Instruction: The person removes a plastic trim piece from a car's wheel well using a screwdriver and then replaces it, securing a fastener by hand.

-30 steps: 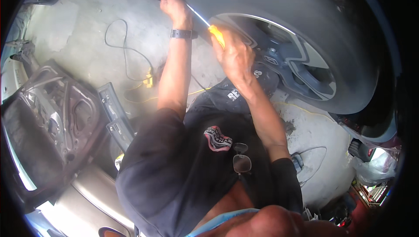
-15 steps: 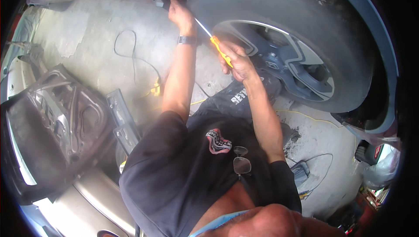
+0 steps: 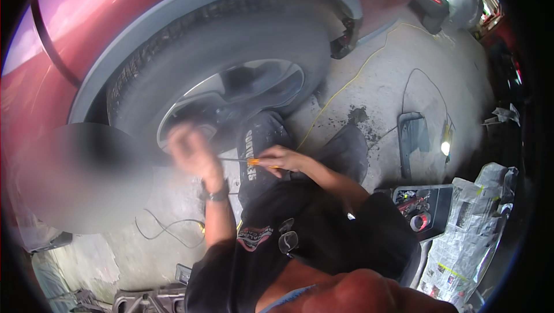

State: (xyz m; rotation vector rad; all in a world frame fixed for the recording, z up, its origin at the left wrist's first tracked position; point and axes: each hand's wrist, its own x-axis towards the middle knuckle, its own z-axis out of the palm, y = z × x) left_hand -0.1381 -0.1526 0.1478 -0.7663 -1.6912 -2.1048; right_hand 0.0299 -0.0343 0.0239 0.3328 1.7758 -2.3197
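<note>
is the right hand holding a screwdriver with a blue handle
No, the right hand grips a screwdriver with an orange-yellow handle.

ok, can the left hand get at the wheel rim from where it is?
Probably yes. The left hand is raised right in front of the silver wheel rim, with nothing visible between them. It is motion-blurred, so contact cannot be told. The right hand holds the orange-handled screwdriver alongside.

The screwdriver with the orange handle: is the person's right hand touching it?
Touching. The head view shows the right hand closed around the orange handle of the screwdriver, whose thin shaft runs toward the blurred left hand.
</note>
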